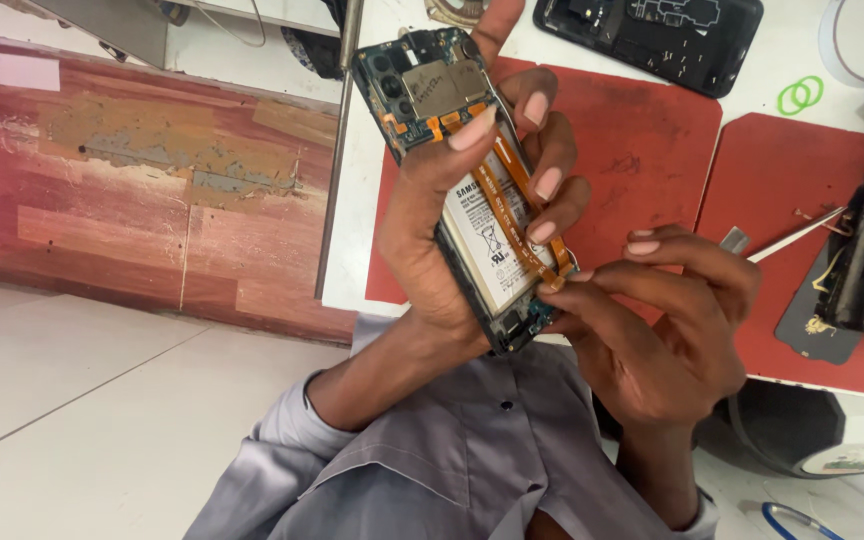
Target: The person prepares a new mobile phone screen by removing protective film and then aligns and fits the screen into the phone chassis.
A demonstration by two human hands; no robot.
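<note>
The person holds an opened phone [472, 190] up in front of the chest, above the near edge of the white worktop [357, 200]. Its back cover is off, so the green circuit board, a metal shield, the white battery and two orange flex ribbons [517, 215] running down its length are all bare. The left hand [452, 230] wraps the phone body in a firm grip, the thumb pressed across the upper board and the fingers curled round the far edge. The right hand [667, 320] has its grip narrowed to a pinch, fingertips meeting at the lower end of the ribbons, close to the small board at the bottom of the phone; whether the ribbon end is actually caught between the fingertips cannot be told.

The step in hand looks like work on the ribbon connector at the phone's lower end, either seating or lifting it. The next move would seem to call for a light, straight touch at that connector, with the left hand keeping the body steady so the thin ribbon is not creased.

On the worktop lie two red mats [652, 150], another dark opened phone [652, 35] at the far side, green rings [800, 95], and a thin metal tool [797, 235] to the right.
</note>
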